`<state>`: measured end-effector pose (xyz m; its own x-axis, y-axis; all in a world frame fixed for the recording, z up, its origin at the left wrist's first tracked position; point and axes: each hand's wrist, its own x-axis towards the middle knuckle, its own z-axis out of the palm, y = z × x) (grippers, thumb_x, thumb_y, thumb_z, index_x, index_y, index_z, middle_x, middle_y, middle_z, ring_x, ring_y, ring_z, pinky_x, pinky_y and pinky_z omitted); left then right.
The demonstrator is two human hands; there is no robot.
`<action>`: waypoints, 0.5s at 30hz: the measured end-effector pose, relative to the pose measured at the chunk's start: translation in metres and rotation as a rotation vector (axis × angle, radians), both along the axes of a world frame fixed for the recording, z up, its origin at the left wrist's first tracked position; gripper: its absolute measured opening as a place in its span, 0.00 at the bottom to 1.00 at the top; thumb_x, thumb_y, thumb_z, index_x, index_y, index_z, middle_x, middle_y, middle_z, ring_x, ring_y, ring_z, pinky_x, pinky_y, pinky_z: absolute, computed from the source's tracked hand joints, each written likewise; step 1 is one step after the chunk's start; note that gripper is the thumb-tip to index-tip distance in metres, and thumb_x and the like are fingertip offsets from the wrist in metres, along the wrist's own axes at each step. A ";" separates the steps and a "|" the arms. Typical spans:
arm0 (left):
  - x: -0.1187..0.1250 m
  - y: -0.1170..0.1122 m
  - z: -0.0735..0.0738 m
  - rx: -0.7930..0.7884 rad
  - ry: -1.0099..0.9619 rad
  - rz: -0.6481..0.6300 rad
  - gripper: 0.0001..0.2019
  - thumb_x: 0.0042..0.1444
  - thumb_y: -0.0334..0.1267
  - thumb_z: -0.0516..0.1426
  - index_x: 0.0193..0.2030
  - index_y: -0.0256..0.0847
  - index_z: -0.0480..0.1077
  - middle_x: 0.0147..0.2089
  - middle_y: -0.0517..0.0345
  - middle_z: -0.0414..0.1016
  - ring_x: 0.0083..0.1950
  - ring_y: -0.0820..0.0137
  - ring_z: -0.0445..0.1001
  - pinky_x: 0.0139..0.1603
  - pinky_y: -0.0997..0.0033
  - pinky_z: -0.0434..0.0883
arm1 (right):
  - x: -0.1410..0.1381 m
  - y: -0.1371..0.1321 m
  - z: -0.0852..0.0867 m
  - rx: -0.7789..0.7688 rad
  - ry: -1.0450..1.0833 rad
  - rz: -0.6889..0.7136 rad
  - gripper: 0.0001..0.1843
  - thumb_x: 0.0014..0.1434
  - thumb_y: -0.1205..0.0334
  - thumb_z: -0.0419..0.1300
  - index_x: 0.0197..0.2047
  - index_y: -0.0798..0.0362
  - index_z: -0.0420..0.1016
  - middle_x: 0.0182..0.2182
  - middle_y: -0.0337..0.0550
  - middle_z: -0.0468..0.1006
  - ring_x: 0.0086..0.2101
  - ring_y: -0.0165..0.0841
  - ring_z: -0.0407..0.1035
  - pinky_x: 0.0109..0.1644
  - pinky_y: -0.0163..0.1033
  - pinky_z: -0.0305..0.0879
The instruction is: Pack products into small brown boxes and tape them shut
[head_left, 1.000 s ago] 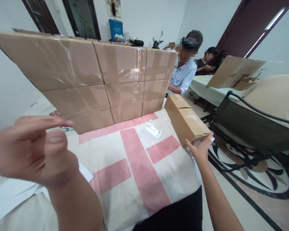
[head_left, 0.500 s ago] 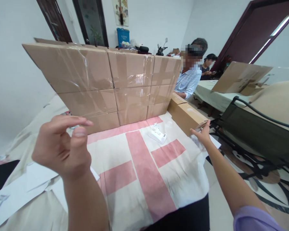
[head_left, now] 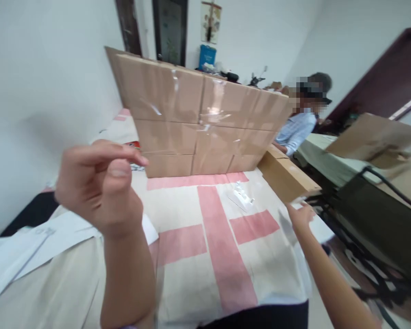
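My left hand (head_left: 101, 187) is raised at the left above the cloth-covered table. Its fingers are loosely curled, with the index finger stretched forward and a small gap to the thumb; nothing shows in it. My right hand (head_left: 300, 218) is at the near end of a long brown carton (head_left: 291, 176), just below its edge. Thumb and fingers are apart there, though blurred; whether they touch the carton is unclear. A wall of taped cardboard boxes (head_left: 198, 123) stands across the table's far side. A small white object (head_left: 242, 201) rests on the cloth (head_left: 181, 205) before it.
White papers (head_left: 48, 242) lie on the left. A person in a light shirt (head_left: 296, 132) is behind the carton's far end. At right stand a dark green folding chair (head_left: 373, 214) and another table (head_left: 318, 148) with an open cardboard box (head_left: 366, 137).
The view has swung left, so things appear further right. My right hand has slipped from the carton's near end to just below it. My left hand keeps its pose.
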<state>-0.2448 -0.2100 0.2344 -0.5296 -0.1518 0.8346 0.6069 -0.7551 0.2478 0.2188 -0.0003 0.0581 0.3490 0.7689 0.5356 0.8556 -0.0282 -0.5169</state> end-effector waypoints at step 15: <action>-0.259 0.072 -0.155 -1.008 -0.886 -0.301 0.14 0.63 0.38 0.62 0.53 0.37 0.71 0.46 0.53 0.75 0.44 0.67 0.77 0.47 0.62 0.77 | -0.515 -0.086 0.078 0.248 -0.577 1.515 0.16 0.63 0.61 0.55 0.52 0.55 0.73 0.58 0.59 0.71 0.60 0.48 0.63 0.67 0.55 0.57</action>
